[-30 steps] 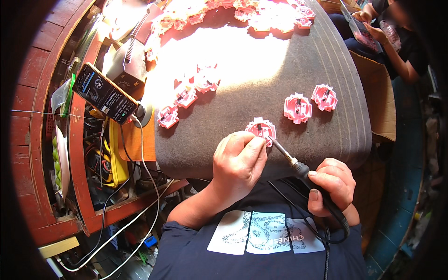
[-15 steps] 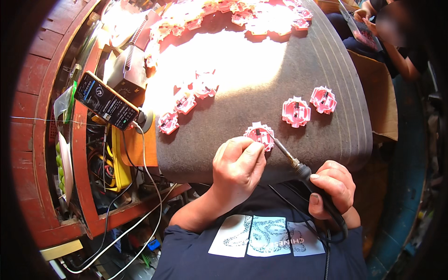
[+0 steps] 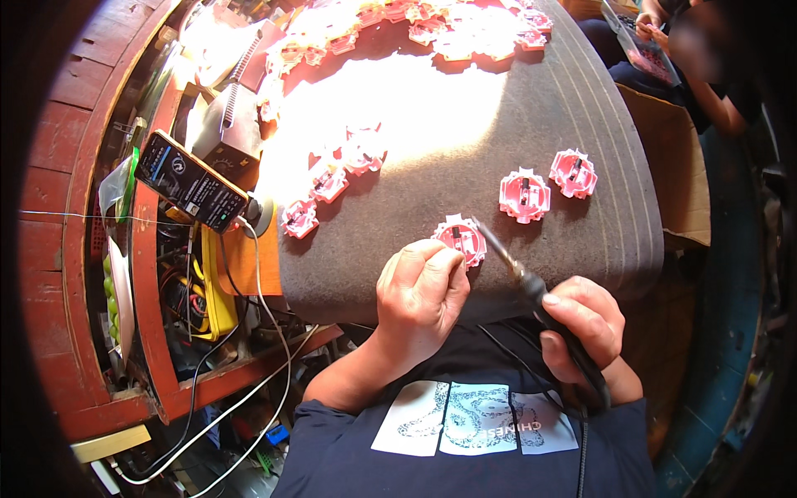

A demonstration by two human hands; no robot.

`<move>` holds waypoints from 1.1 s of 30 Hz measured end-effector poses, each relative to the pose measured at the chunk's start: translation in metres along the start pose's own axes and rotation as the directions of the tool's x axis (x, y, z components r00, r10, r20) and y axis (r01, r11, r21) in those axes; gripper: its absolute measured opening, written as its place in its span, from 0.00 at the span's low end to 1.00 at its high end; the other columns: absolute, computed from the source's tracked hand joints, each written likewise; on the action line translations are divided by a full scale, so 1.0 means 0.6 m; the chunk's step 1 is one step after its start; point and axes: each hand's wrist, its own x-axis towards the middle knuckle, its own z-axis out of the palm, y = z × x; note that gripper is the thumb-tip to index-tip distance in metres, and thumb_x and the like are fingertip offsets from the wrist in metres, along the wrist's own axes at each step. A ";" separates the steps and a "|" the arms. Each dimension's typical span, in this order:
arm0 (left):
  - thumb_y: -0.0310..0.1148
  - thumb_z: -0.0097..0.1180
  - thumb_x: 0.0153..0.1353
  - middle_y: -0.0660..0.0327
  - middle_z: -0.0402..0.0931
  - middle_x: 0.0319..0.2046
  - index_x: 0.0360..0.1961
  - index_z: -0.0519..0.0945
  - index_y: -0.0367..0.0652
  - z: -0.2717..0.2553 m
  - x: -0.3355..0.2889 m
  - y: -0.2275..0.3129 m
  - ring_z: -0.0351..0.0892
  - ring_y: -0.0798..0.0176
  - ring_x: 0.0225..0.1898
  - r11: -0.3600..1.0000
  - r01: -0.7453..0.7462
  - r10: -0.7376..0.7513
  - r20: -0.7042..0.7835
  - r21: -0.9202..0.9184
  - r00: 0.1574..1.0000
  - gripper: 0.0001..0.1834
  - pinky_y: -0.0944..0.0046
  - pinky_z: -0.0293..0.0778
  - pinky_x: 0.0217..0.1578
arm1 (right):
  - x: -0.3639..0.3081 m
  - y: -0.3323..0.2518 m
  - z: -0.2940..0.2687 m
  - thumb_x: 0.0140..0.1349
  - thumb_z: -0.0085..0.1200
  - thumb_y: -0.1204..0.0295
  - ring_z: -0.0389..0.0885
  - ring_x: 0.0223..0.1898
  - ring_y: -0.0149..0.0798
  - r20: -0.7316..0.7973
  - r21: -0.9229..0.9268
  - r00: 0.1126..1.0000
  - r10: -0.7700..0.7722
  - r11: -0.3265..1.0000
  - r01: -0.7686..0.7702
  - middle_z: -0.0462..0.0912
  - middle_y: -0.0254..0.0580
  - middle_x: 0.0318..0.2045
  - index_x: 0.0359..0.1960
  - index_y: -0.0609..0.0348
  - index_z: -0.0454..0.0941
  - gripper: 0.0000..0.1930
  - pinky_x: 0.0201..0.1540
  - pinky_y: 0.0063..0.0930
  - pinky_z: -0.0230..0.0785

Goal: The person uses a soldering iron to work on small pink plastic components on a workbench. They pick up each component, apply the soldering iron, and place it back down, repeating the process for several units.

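My right hand (image 3: 585, 328) grips a soldering iron (image 3: 535, 290) by its black handle. The iron's metal tip points up and left, just above the far right edge of a pink round plastic part (image 3: 470, 241) with a toothed rim and a black piece inside. My left hand (image 3: 423, 286) is closed in a pinch at that part's near edge and covers some of it. What lies between these fingertips is hidden. To the right and farther off lie two similar pink parts, one nearer (image 3: 525, 196) and one beyond it (image 3: 573, 174).
Several more pink parts (image 3: 329, 181) lie on the left of the dark table (image 3: 415, 199) and along its sunlit far edge. A lit phone (image 3: 191, 181) leans on a stand by a grey box (image 3: 228, 124). Cables (image 3: 286, 365) hang at left. Another person's hands (image 3: 652, 25) work at upper right.
The iron's tip has lifted off the near pink part's right side, moving up and slightly left. My right hand shifted slightly left; my left hand stays pinched at the part.
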 end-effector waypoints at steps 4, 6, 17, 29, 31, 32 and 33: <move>0.19 0.69 0.60 0.52 0.82 0.41 0.45 0.83 0.36 -0.003 0.000 -0.002 0.85 0.54 0.35 1.000 -0.001 0.001 0.007 -0.003 1.000 0.12 0.60 0.82 0.34 | 0.032 0.013 0.032 0.55 0.74 0.76 0.85 0.28 0.45 -0.003 -0.026 1.000 -0.002 1.000 0.002 0.86 0.48 0.34 0.52 0.65 0.85 0.22 0.31 0.35 0.78; 0.19 0.69 0.61 0.52 0.82 0.42 0.45 0.83 0.36 -0.005 -0.001 -0.002 0.85 0.55 0.35 0.999 0.027 -0.027 0.016 -0.033 1.000 0.12 0.60 0.82 0.34 | 0.051 0.022 0.038 0.53 0.73 0.77 0.83 0.26 0.44 0.081 -0.046 0.997 0.007 0.999 -0.003 0.85 0.46 0.33 0.52 0.63 0.86 0.22 0.29 0.35 0.76; 0.22 0.70 0.57 0.51 0.82 0.43 0.45 0.83 0.37 -0.001 -0.005 -0.010 0.85 0.45 0.40 0.986 0.080 -0.078 0.018 -0.144 0.997 0.15 0.50 0.81 0.41 | 0.085 0.045 0.087 0.50 0.65 0.82 0.84 0.36 0.50 0.162 -0.095 0.987 0.020 0.995 -0.005 0.86 0.47 0.40 0.54 0.60 0.81 0.25 0.40 0.41 0.77; 0.18 0.70 0.56 0.52 0.83 0.42 0.42 0.85 0.37 -0.002 0.000 -0.008 0.87 0.50 0.39 0.990 0.052 -0.054 -0.011 -0.132 0.998 0.12 0.56 0.84 0.38 | 0.082 0.044 0.088 0.50 0.63 0.87 0.83 0.35 0.51 0.142 -0.072 0.990 0.021 0.997 -0.010 0.87 0.49 0.45 0.57 0.64 0.78 0.28 0.38 0.43 0.77; 0.19 0.70 0.56 0.52 0.83 0.43 0.42 0.85 0.37 -0.004 -0.002 -0.008 0.87 0.49 0.40 0.987 0.074 -0.074 0.012 -0.145 0.997 0.12 0.55 0.83 0.39 | 0.081 0.045 0.089 0.52 0.62 0.88 0.83 0.34 0.50 0.120 -0.066 0.993 0.017 0.998 -0.009 0.87 0.49 0.45 0.57 0.64 0.78 0.27 0.38 0.43 0.77; 0.21 0.70 0.56 0.53 0.83 0.44 0.43 0.85 0.37 -0.005 -0.003 -0.007 0.86 0.48 0.40 0.983 0.094 -0.091 0.028 -0.156 0.995 0.13 0.53 0.82 0.41 | 0.079 0.045 0.090 0.52 0.62 0.88 0.83 0.34 0.50 0.101 -0.067 0.995 0.016 0.998 -0.009 0.87 0.49 0.45 0.57 0.64 0.77 0.27 0.38 0.42 0.77; 0.23 0.71 0.56 0.53 0.82 0.44 0.44 0.84 0.37 -0.006 -0.004 -0.007 0.85 0.46 0.41 0.979 0.114 -0.108 0.045 -0.168 0.993 0.14 0.51 0.81 0.42 | 0.078 0.046 0.091 0.53 0.62 0.88 0.83 0.34 0.50 0.082 -0.067 0.997 0.015 0.998 -0.010 0.87 0.50 0.45 0.57 0.64 0.77 0.27 0.37 0.42 0.77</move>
